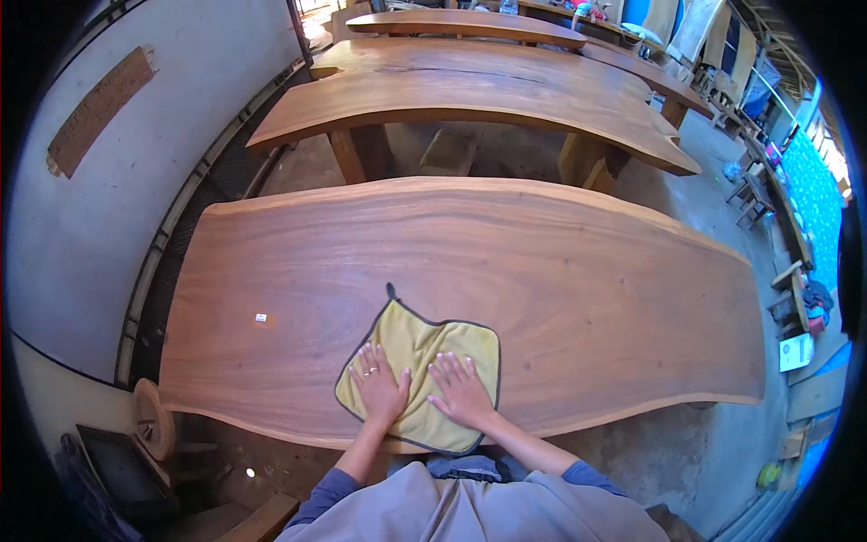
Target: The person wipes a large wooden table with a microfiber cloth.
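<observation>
A yellow cleaning cloth (420,339) with a dark edge and a small hanging loop lies spread near the front edge of a brown wooden table (596,298). Flat on its left part rests my left hand (377,387), fingers stretched out, a ring on one finger. My right hand (461,390) lies on the cloth's right part, its fingers spread too. Both palms press down on the fabric and neither hand grips it. The cloth's lower edge reaches the table's front rim, close to my body.
A small white sticker (261,317) is on the tabletop at left. Behind stands another large wooden table (452,81), with more slabs beyond. A pale wall panel (135,172) borders the left. A round wooden stool (153,419) sits by the front left corner.
</observation>
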{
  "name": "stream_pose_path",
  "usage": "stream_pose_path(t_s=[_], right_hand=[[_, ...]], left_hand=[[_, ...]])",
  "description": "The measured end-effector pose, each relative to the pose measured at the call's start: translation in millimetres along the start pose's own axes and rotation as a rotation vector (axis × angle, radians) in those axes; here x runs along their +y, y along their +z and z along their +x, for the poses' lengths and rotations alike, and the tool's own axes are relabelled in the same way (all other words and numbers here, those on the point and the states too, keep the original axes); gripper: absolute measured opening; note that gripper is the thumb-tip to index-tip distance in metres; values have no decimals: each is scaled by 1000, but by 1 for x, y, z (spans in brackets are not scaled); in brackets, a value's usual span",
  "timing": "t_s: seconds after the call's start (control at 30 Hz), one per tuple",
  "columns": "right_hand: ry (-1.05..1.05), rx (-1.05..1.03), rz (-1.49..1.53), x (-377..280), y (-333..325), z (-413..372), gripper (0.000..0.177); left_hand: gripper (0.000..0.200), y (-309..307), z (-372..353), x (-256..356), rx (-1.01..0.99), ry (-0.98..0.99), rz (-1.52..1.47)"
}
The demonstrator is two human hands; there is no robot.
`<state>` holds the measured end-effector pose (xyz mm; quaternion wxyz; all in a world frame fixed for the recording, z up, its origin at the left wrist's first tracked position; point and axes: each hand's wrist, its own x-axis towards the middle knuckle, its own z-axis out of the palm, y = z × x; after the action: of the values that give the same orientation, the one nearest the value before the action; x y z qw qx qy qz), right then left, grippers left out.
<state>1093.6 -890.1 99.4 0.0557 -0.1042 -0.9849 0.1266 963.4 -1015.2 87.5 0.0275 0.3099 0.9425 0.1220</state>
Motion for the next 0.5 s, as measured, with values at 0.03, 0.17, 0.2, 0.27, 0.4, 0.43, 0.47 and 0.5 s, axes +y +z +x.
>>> stream_pose_path(t_s=[0.03,0.17,0.2,0.27,0.4,0.43,0.47,0.5], right_hand=[[-27,4,21,-1,4,14,61],[-79,11,48,-5,18,81,61],[-92,18,61,-7,23,99,61],[-101,23,77,-10,31,133,61],[-98,21,67,7,47,180,60],[-95,20,66,12,51,193,60],[-93,29,62,17,54,206,60],[-92,37,59,23,58,218,60]], left_hand=[[76,0,10,-10,12,-23,17],[76,-4,61,-47,22,-115,28],[76,-6,74,-57,12,-137,16],[76,-5,101,-77,28,-145,27],[76,8,150,-89,41,-169,24],[76,11,163,-93,49,-180,16],[76,14,177,-95,46,-177,15],[75,18,191,-98,48,-191,9]])
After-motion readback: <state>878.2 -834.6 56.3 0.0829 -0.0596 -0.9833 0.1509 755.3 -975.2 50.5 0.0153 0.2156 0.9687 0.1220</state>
